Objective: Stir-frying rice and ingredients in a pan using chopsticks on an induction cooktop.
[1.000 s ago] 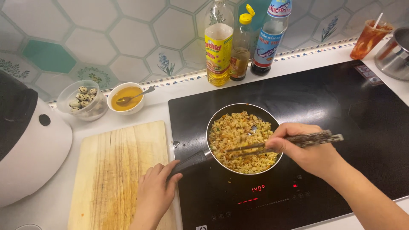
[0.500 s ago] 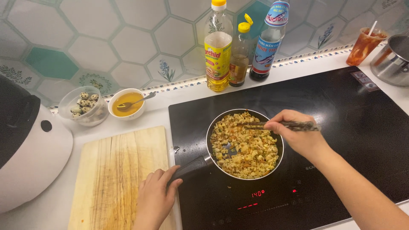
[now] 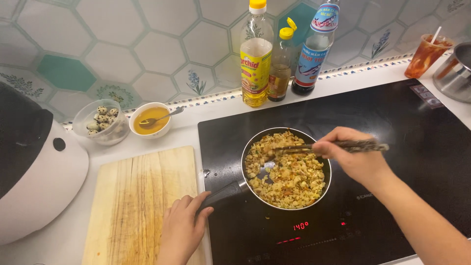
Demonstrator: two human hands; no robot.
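Note:
A small dark frying pan (image 3: pixel 250 147) full of yellowish crumbled food (image 3: pixel 294 179) sits on the black induction cooktop (image 3: pixel 417 142). My left hand (image 3: pixel 184 228) grips the pan's dark handle (image 3: pixel 223 192) at the cooktop's left edge. My right hand (image 3: pixel 355 159) is over the pan's right rim, holding a pair of chopsticks (image 3: pixel 324 146) whose tips reach into the food at the pan's upper left.
A wooden cutting board (image 3: pixel 140 196) lies left of the cooktop. Behind it stand a clear bowl of speckled eggs (image 3: pixel 102 120) and a white bowl of yellow liquid with a spoon (image 3: pixel 151 119). Three bottles (image 3: pixel 282 54) line the tiled wall. A white appliance (image 3: pixel 34 167) is at far left, a metal pot (image 3: pixel 454 73) at far right.
My right hand has swept the chopsticks from the pan's lower middle up to its upper left, stirring the food. My left hand has kept its hold on the handle.

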